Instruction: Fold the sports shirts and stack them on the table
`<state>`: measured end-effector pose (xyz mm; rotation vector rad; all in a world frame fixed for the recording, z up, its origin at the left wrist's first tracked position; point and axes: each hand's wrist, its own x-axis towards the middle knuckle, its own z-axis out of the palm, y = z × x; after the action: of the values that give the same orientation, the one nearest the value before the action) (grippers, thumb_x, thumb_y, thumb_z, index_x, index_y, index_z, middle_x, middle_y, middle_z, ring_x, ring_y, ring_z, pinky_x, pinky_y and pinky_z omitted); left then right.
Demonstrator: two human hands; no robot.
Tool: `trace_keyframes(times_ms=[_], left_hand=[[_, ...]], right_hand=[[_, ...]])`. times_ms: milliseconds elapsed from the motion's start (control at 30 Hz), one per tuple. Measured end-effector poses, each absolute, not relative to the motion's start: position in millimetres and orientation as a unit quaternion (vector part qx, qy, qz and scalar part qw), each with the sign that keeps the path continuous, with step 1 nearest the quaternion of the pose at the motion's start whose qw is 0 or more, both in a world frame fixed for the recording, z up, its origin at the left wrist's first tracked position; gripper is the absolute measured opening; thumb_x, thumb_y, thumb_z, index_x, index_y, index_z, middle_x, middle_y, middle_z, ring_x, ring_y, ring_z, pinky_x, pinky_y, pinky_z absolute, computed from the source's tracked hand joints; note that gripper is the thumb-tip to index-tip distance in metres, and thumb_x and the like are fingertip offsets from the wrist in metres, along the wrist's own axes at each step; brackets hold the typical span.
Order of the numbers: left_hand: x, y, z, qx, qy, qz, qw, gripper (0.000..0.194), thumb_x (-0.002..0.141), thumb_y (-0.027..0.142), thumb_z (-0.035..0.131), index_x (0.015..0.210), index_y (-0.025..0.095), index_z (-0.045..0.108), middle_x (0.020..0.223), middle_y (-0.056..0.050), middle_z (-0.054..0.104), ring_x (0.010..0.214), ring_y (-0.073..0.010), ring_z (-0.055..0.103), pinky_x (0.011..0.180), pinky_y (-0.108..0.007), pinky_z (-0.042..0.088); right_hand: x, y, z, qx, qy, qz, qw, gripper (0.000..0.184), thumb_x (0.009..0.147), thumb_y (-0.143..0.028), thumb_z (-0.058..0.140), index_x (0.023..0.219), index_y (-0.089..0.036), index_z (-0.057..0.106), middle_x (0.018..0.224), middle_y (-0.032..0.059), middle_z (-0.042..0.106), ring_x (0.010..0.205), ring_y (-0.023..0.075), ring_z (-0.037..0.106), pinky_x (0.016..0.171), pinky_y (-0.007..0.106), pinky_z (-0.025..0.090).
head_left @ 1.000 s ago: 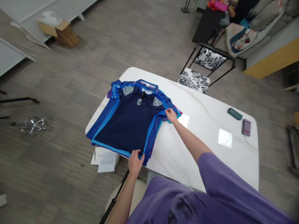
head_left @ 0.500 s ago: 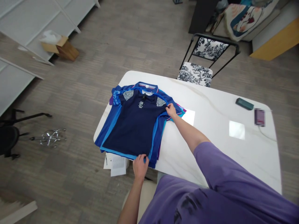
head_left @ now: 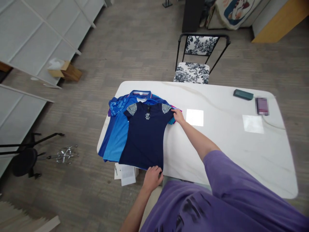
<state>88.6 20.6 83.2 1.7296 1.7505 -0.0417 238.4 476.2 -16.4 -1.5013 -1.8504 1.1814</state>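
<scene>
Since the earlier frame, the navy shirt (head_left: 147, 138) has slid towards the desk's right end. Its right side, which had a blue margin beyond it, now mostly borders bare desktop, while a broad strip of light blue shows on its left. By my reading, this shirt is being shifted on its own, separately from the layers beneath.

The white desk (head_left: 188, 151) is the largest thing in reach. A patterned chair (head_left: 193, 72) stands beyond its far edge. Over the desk's left end lie several blue shirts (head_left: 117, 138), spread flat and overlapping. The navy shirt lies partly on top of them, its collar towards the desk's far edge and its hem by the near one. Papers (head_left: 127, 176) show below the desk's near-left edge.

The left hand (head_left: 153, 177) is curled around the hem corner at the desk's near edge; the right hand (head_left: 178, 116) pinches the sleeve nearer the desk's right end. A dark green case (head_left: 243, 94) and a pixelated purple item (head_left: 262, 106) rest towards the desk's far-right corner.
</scene>
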Motion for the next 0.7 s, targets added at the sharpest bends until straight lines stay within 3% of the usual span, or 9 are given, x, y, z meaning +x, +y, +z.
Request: trace_keyframes(times_ms=[333,567,700], left_hand=[[363.4,106.0,34.7,0.791,0.445,-0.070,0.414,0.012,0.093,0.032,0.069,0.091,0.022,0.076,0.098,-0.009,0.077,0.097,-0.0259,0.071,0.088,-0.040,0.046],[578.5,149.1,-1.1,0.818,0.336,-0.056,0.465,0.019,0.095,0.034,0.065,0.092,0.021,0.079,0.098,-0.011,0.078,0.096,-0.0279,0.073,0.088,-0.042,0.049],[653.0,161.1,-6.9,0.804,0.323,-0.033,0.498,0.024,0.098,0.043,0.067,0.100,0.024,0.082,0.103,-0.010,0.079,0.100,-0.0276,0.075,0.089,-0.041,0.053]], right_hand=[[563.3,476.4,-52.6,-0.604,-0.672,0.377,0.203,0.054,0.091,-0.007,0.049,0.137,-0.017,0.076,0.140,0.0111,0.070,0.132,0.0228,0.062,0.124,0.040,0.048],[795.8,484.2,-70.5,-0.662,-0.646,0.345,0.160,0.052,0.099,0.002,0.049,0.148,-0.006,0.065,0.151,0.0172,0.064,0.123,0.0117,0.058,0.118,0.031,0.046],[887.7,484.0,-69.2,-0.681,-0.639,0.329,0.143,0.050,0.103,-0.001,0.054,0.152,-0.008,0.061,0.161,0.0178,0.056,0.116,0.0103,0.059,0.114,0.031,0.047]])
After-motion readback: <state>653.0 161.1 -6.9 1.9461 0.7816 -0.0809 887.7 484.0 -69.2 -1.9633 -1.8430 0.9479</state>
